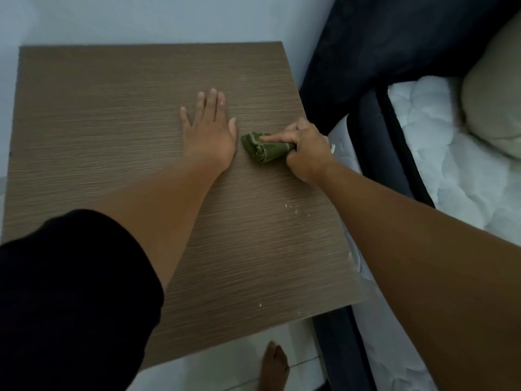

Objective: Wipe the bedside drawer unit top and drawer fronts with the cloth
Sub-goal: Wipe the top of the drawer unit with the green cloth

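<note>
Green cloth, folded into a tight wad, down on the tabletop of the bedside drawer unit, toward its right side and about midway front to back. Right hand clamped on the wad's right end: lower fingers curled round it, index finger laid straight along the top toward the left, pressing down. Long axis of the wad roughly left to right, tilted a little, free end aimed at the left hand. Left hand flat on the wood just beside that free end, palm down, fingers straight and slightly spread, holding nothing, thumb nearest the cloth but not touching it.

Pale crumbs on the wood near the right edge, nearer the body than the cloth, partly under the line of the right forearm; another speck close to the front edge. Judged from this: wiping of the top in progress, drawer fronts out of sight below and probably not yet reached. Next stroke likely a pull of the cloth back toward the body to catch the crumbs, or leftward, in which case the left hand blocks the path and needs lifting first. Right hand alone placed to do either.

Dark bed frame and white mattress tight against the unit's right edge; a bare foot on the floor below the front edge.
</note>
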Available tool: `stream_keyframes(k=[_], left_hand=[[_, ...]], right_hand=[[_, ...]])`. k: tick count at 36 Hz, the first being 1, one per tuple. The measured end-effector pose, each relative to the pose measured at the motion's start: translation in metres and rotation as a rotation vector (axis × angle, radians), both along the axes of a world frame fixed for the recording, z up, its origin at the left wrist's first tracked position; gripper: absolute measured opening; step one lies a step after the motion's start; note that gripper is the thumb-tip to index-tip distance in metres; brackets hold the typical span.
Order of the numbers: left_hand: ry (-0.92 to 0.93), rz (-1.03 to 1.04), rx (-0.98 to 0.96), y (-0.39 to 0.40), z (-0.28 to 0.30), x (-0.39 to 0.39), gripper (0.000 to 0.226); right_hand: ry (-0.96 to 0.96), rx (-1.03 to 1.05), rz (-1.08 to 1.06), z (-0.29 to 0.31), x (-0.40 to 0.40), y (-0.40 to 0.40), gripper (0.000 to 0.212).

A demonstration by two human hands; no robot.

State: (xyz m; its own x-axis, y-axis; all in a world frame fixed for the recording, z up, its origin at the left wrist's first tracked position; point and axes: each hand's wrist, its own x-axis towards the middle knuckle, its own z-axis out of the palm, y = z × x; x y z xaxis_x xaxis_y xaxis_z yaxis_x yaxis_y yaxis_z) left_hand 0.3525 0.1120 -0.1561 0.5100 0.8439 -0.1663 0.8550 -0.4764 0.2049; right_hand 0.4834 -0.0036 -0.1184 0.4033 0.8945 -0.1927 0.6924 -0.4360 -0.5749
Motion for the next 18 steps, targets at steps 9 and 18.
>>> stream_keyframes(k=[9,18], left_hand=[[0.027,-0.103,-0.063,-0.027,0.004,-0.019,0.058],[0.064,-0.183,-0.141,-0.056,0.013,-0.038,0.060]], right_hand=[[0.045,-0.021,0.010,0.001,-0.020,-0.042,0.061],[0.089,-0.051,-0.006,0.003,-0.037,-0.091,0.059]])
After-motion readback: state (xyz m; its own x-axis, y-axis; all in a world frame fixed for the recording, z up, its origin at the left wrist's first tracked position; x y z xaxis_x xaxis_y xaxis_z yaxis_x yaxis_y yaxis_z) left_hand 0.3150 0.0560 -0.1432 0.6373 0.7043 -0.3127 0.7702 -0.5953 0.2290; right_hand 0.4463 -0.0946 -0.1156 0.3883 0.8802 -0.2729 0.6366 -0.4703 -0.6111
